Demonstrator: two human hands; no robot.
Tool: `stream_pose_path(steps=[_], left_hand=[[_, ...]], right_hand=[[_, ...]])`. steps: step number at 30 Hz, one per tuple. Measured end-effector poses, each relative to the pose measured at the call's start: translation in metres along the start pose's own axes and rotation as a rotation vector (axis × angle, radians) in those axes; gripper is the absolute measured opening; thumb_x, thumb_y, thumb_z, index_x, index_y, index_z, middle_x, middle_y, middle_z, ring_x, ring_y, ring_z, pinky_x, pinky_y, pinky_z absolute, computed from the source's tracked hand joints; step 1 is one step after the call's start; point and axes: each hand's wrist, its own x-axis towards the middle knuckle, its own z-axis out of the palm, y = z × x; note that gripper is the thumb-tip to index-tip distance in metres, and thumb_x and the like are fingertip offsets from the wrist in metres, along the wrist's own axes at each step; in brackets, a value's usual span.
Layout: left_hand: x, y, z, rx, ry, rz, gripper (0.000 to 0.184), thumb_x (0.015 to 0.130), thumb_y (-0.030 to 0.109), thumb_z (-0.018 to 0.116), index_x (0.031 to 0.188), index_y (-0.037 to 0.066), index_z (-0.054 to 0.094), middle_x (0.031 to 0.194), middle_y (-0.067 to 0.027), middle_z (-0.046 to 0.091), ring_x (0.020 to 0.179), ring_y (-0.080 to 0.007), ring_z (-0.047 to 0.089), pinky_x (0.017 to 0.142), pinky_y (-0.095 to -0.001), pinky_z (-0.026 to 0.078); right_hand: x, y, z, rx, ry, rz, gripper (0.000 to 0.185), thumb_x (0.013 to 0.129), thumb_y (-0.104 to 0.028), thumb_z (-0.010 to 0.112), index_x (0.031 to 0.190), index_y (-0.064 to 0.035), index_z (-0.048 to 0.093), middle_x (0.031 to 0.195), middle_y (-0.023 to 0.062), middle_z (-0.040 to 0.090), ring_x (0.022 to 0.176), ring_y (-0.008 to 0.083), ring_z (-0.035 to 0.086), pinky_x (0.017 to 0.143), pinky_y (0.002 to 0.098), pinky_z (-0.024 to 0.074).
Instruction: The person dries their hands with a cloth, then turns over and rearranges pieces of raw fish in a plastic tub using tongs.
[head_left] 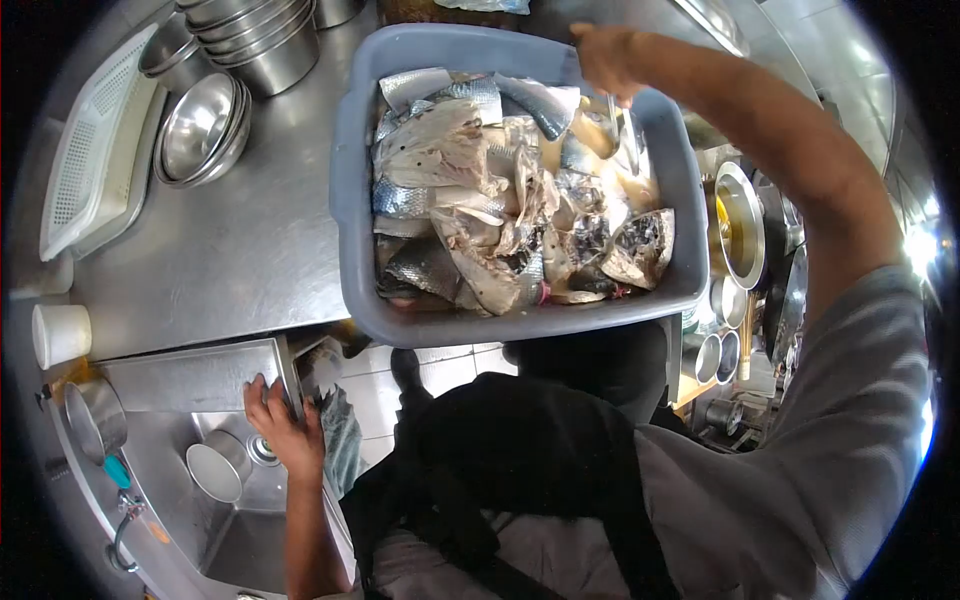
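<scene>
A grey plastic tub (352, 200) full of cut fish pieces (440, 150) in cloudy liquid sits at the counter's front edge. Over the tub's back right corner is my right hand (607, 65), its fingers wrapped round the handle of a metal utensil (630, 140) whose lower end dips into the liquid beside the fish. At the lower left, my left hand (285, 425) rests on the raised rim of the steel sink (275, 370), its fingers spread and nothing in them.
Stacked steel bowls (203, 130), steel pots (265, 60) and a white perforated basket (90, 150) stand on the left of the counter (220, 250). A metal pot (220, 468) lies in the sink. Pans and containers (740, 225) line the right side.
</scene>
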Motion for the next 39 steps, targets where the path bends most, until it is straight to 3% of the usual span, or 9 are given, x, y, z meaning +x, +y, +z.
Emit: stream_pose_path(steps=[2,6,9,11,14,22,27,33,39], left_hand=[[0.0,0.0,0.0,-0.002,0.006,-0.003,0.052,0.077,0.004,0.07,0.127,0.005,0.053,0.142,-0.0218,0.043,0.134,-0.0472,0.038,0.111,-0.0567,0.029],[-0.001,0.0,-0.002,-0.004,0.007,0.017,0.053,0.078,0.004,0.07,0.128,0.005,0.053,0.143,-0.0222,0.042,0.134,-0.0475,0.037,0.111,-0.0566,0.029],[-0.005,-0.005,0.0,-0.013,0.022,0.04,0.054,0.078,0.005,0.071,0.129,0.003,0.051,0.143,-0.0232,0.04,0.134,-0.0479,0.035,0.111,-0.0561,0.029],[-0.005,-0.004,-0.001,-0.033,0.013,0.053,0.055,0.078,0.006,0.071,0.13,0.003,0.051,0.143,-0.0241,0.04,0.134,-0.0481,0.034,0.111,-0.0559,0.029],[-0.007,-0.004,-0.001,-0.025,0.017,0.05,0.056,0.077,0.006,0.072,0.129,0.003,0.051,0.142,-0.0245,0.039,0.133,-0.0481,0.035,0.111,-0.056,0.029],[-0.008,-0.011,0.005,-0.006,0.058,0.08,0.061,0.071,0.008,0.079,0.126,0.004,0.053,0.139,-0.0233,0.044,0.131,-0.046,0.038,0.11,-0.0551,0.031],[-0.009,-0.011,0.005,0.004,0.064,0.084,0.061,0.071,0.009,0.079,0.126,0.003,0.054,0.139,-0.023,0.044,0.13,-0.0455,0.039,0.109,-0.0544,0.032],[-0.01,-0.01,0.004,0.004,0.054,0.057,0.059,0.072,0.01,0.079,0.125,0.003,0.055,0.139,-0.0229,0.044,0.13,-0.0453,0.04,0.109,-0.0534,0.033],[-0.009,-0.009,0.005,0.011,0.057,0.068,0.056,0.073,0.01,0.077,0.124,0.003,0.056,0.138,-0.0232,0.044,0.131,-0.0458,0.039,0.109,-0.0544,0.033]], right_hand=[[-0.007,-0.016,0.019,0.036,-0.025,0.076,0.022,0.075,-0.042,0.076,0.084,-0.0228,0.079,0.088,0.001,0.075,0.098,0.021,0.067,0.109,0.0445,0.0295],[-0.063,-0.034,0.05,0.13,0.088,0.204,0.025,0.076,-0.045,0.074,0.083,-0.0211,0.079,0.086,0.0015,0.075,0.094,0.0213,0.067,0.107,0.0422,0.0323],[-0.106,-0.065,0.056,0.115,0.122,0.298,0.027,0.078,-0.045,0.073,0.08,-0.0184,0.078,0.079,0.0047,0.073,0.088,0.0246,0.069,0.099,0.0409,0.0419],[-0.126,-0.084,0.068,0.274,0.179,0.455,0.03,0.079,-0.045,0.072,0.074,-0.0147,0.075,0.074,0.0073,0.071,0.08,0.0282,0.069,0.084,0.0404,0.0505],[-0.158,-0.098,0.088,0.26,0.316,0.56,0.032,0.081,-0.044,0.071,0.075,-0.0119,0.074,0.073,0.0105,0.07,0.076,0.0311,0.068,0.073,0.0419,0.052],[-0.203,-0.123,0.094,0.423,0.301,0.838,0.032,0.084,-0.042,0.068,0.078,-0.0107,0.072,0.075,0.0121,0.069,0.076,0.0323,0.068,0.077,0.0449,0.0498],[-0.24,-0.118,0.078,0.488,0.46,1.037,0.035,0.088,-0.044,0.064,0.082,-0.0099,0.071,0.078,0.013,0.068,0.078,0.0354,0.066,0.071,0.047,0.0514],[-0.234,-0.096,0.045,0.493,0.647,1.049,0.041,0.091,-0.048,0.061,0.085,-0.0084,0.068,0.083,0.0133,0.068,0.081,0.0374,0.065,0.07,0.0487,0.0514],[-0.154,-0.089,0.011,0.898,0.62,0.976,0.052,0.094,-0.057,0.055,0.098,-0.0075,0.071,0.096,0.0172,0.071,0.094,0.0362,0.068,0.081,0.0477,0.0528]])
